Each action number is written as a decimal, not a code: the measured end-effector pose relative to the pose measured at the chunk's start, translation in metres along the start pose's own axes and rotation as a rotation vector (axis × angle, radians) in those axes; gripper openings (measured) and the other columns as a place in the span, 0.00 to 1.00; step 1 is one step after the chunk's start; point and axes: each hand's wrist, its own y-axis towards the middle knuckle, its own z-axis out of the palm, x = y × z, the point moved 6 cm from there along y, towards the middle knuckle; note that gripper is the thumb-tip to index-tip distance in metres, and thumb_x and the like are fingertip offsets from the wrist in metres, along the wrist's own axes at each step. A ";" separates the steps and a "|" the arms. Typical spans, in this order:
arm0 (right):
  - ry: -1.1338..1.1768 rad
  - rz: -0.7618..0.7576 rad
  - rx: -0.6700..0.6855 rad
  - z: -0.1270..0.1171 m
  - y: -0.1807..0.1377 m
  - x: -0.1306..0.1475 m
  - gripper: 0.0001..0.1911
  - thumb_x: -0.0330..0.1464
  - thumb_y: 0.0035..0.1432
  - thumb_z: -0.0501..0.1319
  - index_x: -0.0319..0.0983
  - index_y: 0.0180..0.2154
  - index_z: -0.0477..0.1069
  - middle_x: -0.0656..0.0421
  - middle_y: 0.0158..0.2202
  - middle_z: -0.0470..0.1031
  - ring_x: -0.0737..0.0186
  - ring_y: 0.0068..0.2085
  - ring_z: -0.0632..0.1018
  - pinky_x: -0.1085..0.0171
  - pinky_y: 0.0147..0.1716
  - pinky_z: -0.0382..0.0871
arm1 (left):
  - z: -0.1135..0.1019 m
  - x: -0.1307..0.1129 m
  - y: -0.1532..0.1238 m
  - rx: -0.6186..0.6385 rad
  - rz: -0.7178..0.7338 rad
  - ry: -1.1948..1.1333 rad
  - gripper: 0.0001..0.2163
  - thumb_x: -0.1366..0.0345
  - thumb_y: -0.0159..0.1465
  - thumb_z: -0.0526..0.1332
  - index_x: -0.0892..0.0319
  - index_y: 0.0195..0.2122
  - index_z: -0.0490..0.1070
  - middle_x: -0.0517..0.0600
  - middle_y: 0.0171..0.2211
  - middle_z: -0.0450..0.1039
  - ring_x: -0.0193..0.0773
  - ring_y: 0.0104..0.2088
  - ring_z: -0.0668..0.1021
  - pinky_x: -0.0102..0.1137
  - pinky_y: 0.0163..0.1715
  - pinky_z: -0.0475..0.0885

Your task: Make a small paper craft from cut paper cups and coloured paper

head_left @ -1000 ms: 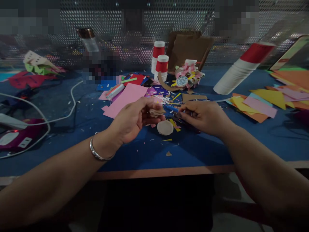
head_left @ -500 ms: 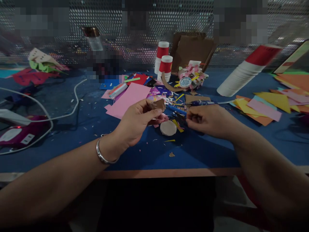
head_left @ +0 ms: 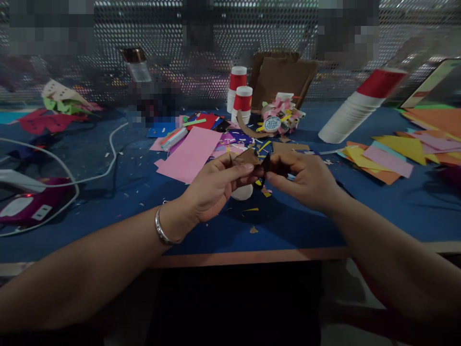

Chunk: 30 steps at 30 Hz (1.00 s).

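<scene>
My left hand (head_left: 212, 185), with a silver bangle at the wrist, pinches a small piece of brown cardboard (head_left: 248, 157) between thumb and fingers. Close against its right edge, my right hand (head_left: 300, 178) is closed on what look like dark scissors (head_left: 267, 163). Their pointed blade tips upward, and the handles are hidden in the fingers. Under the hands lies a pale round disc (head_left: 242, 192), partly covered by the left fingers. Paper scraps and a yellow sliver (head_left: 251, 209) are scattered around it on the blue tabletop.
Pink paper (head_left: 190, 151) lies left of centre. Behind it stand red-and-white cup stacks (head_left: 242, 103) and a paper-covered ball (head_left: 283, 115). A leaning cup stack (head_left: 351, 113) and coloured sheets (head_left: 389, 161) are at right. A white cable (head_left: 113, 139) and purple power strip (head_left: 32, 204) lie left.
My right hand has moved left to meet my left hand, bringing the dark scissors up against the cardboard. The left hand has shifted slightly right, now covering part of the disc.
</scene>
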 end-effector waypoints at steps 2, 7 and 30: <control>0.045 -0.030 0.007 0.001 0.001 0.001 0.06 0.35 0.63 0.62 0.43 0.34 0.70 0.59 0.31 0.73 0.59 0.33 0.73 0.59 0.35 0.67 | 0.002 -0.002 -0.001 0.003 0.007 0.000 0.04 0.73 0.62 0.69 0.62 0.37 0.76 0.48 0.35 0.81 0.32 0.38 0.83 0.29 0.47 0.75; 0.210 0.004 0.008 0.009 0.001 -0.003 0.06 0.37 0.67 0.60 0.43 0.39 0.73 0.57 0.38 0.77 0.55 0.42 0.78 0.57 0.44 0.71 | 0.009 -0.005 -0.006 0.042 0.025 -0.022 0.02 0.73 0.63 0.68 0.62 0.35 0.76 0.48 0.35 0.80 0.31 0.36 0.83 0.30 0.47 0.77; 0.300 0.199 -0.063 0.014 -0.005 -0.022 0.27 0.57 0.69 0.54 0.43 0.31 0.68 0.58 0.29 0.67 0.62 0.29 0.67 0.61 0.24 0.59 | -0.009 -0.018 -0.009 -0.083 0.118 0.268 0.05 0.69 0.63 0.70 0.60 0.37 0.74 0.49 0.33 0.82 0.35 0.34 0.84 0.29 0.37 0.80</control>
